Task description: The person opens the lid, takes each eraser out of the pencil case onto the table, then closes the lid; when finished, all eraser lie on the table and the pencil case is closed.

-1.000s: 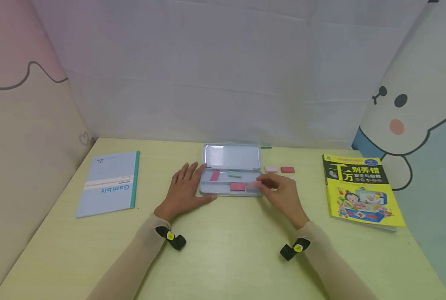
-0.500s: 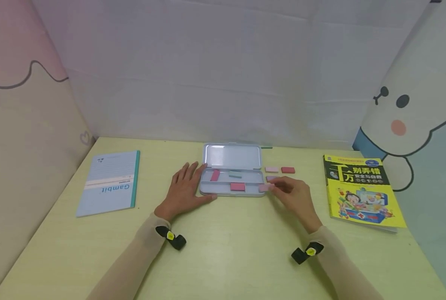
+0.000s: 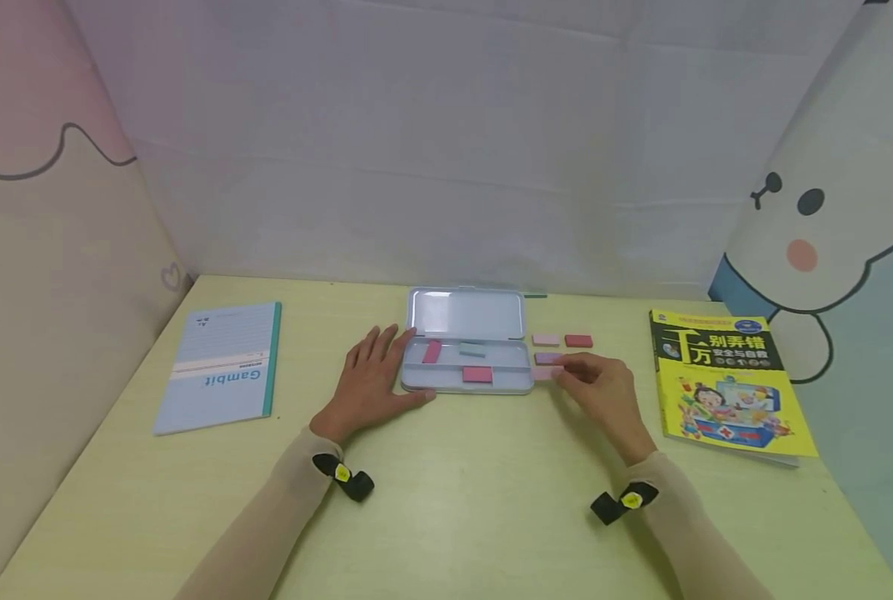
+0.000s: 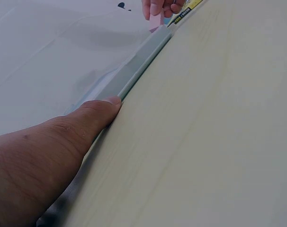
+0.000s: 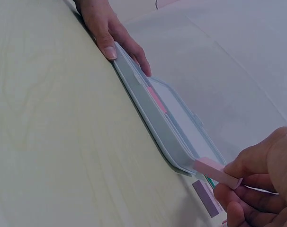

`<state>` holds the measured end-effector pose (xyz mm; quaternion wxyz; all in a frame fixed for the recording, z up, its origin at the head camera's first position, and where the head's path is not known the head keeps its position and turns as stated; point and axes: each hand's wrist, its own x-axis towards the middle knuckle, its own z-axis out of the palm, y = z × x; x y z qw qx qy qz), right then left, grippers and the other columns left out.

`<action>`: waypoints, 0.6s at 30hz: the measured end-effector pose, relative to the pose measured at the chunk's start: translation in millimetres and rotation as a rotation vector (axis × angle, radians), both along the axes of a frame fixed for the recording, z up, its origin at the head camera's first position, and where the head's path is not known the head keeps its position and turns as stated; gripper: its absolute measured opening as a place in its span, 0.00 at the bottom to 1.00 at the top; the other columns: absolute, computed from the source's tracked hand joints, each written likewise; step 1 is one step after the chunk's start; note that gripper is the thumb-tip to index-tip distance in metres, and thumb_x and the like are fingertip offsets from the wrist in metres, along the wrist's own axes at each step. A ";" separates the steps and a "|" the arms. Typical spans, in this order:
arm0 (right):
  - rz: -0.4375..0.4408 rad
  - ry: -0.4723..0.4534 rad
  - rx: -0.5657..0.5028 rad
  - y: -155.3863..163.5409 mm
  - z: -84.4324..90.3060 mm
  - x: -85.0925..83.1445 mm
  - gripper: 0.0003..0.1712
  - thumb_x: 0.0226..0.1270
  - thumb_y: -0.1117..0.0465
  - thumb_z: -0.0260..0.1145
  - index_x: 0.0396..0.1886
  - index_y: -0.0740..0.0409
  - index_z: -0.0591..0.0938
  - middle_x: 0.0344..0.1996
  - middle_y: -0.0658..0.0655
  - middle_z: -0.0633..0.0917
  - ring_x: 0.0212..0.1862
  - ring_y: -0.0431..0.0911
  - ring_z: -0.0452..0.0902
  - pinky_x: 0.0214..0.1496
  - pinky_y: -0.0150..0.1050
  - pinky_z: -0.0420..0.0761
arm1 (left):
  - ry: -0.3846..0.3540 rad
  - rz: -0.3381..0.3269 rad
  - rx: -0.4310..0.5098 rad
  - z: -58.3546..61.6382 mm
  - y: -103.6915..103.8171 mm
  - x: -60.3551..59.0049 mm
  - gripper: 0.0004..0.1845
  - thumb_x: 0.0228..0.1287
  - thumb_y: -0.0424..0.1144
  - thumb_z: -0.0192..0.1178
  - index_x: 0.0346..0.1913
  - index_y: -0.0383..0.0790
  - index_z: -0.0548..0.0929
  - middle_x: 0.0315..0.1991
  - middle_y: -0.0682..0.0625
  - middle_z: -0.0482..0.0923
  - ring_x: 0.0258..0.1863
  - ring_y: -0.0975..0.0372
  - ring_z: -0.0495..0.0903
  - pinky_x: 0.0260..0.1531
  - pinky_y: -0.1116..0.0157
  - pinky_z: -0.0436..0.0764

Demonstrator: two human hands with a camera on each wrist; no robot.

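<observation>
Pale pink and flat, the small eraser-like block [image 5: 215,171] is pinched between the thumb and fingertips of the right hand [image 3: 602,392], just off the right-hand end of the open metal tin [image 3: 467,385], near its front corner. In the right wrist view the pink block is held low, its long axis running roughly crosswise to the tin's long side, one end close to the tin's corner; whether it touches the rim I cannot tell. The left hand [image 3: 371,379] lies at the opposite, left end of the tin, fingers straight and flat on the table [image 3: 446,500], thumb pressed against the tin's front edge, holding nothing. So the right hand is the one beside the block's place, and the tin lies to its left. Inside the tin sit a red block [image 3: 477,374] in the front compartment, and in the rear one a second red block [image 3: 431,351] set slantwise and a green block [image 3: 472,350]. Right of the tin, behind the right hand, three more blocks lie on the table: a mauve one [image 3: 547,358] nearest the held block, then a pale pink one [image 3: 546,340] and a red one [image 3: 578,341] farther back. A blue notebook [image 3: 222,365] lies well left of the tin, a yellow picture book [image 3: 727,383] well right.
</observation>
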<state>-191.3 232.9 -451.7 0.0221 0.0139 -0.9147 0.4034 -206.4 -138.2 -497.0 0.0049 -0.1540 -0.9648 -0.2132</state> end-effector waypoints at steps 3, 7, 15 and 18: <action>-0.028 -0.049 -0.005 2.3 0.6 -1.3 0.17 0.77 0.55 0.69 0.58 0.57 0.90 0.55 0.63 0.92 0.54 0.55 0.86 0.55 0.32 0.80 | 0.001 -0.001 0.002 1.1 0.1 0.3 0.56 0.63 0.72 0.65 0.87 0.53 0.54 0.88 0.40 0.51 0.88 0.38 0.45 0.84 0.34 0.51; -0.033 -0.089 -0.014 4.4 0.4 -3.7 0.18 0.77 0.54 0.69 0.59 0.59 0.90 0.56 0.65 0.91 0.54 0.55 0.84 0.53 0.32 0.80 | 0.011 -0.003 0.002 1.9 -0.1 0.2 0.56 0.64 0.72 0.65 0.87 0.53 0.54 0.87 0.39 0.52 0.88 0.37 0.46 0.83 0.33 0.52; -0.032 -0.116 0.009 4.2 -1.3 -7.1 0.22 0.76 0.52 0.71 0.59 0.61 0.89 0.50 0.64 0.92 0.44 0.51 0.82 0.42 0.31 0.81 | 0.006 -0.004 0.001 -0.8 -0.8 -0.8 0.57 0.63 0.73 0.64 0.87 0.53 0.53 0.88 0.39 0.51 0.88 0.38 0.45 0.84 0.34 0.51; -0.045 -0.122 0.024 3.0 -2.3 -7.9 0.22 0.76 0.52 0.70 0.60 0.62 0.89 0.50 0.65 0.92 0.45 0.51 0.82 0.42 0.32 0.80 | 0.006 -0.005 0.004 -1.0 -0.3 -0.7 0.57 0.63 0.73 0.64 0.87 0.53 0.53 0.88 0.39 0.51 0.88 0.38 0.45 0.84 0.34 0.51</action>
